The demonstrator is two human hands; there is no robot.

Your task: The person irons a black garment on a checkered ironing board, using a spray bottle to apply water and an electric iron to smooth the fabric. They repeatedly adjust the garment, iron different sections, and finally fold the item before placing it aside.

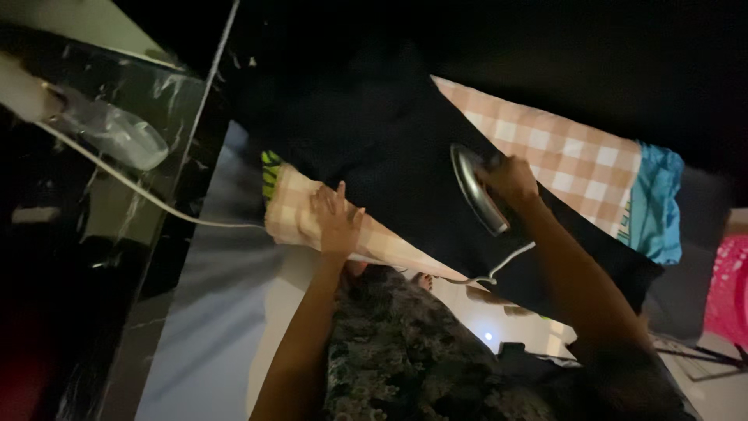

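Gripping the handle of an electric iron (477, 189), the right hand (510, 179) keeps its grip clenched around it, tilting the iron so that the soleplate shows as a pale oval. The iron sits on a dark garment (389, 148) spread across an ironing surface covered by a peach-and-white checked cloth (561, 152). The left hand (336, 222) lies flat, grip released, fingers spread, pressing on the near edge of the checked cloth just beside the garment's edge. A white cord (506, 261) hangs from the iron past the near edge of the surface. At the far right end a blue fabric (658, 203) overlaps the checked cloth. A second white cable (132, 187) crosses a dark marbled surface (164, 101) at the left.
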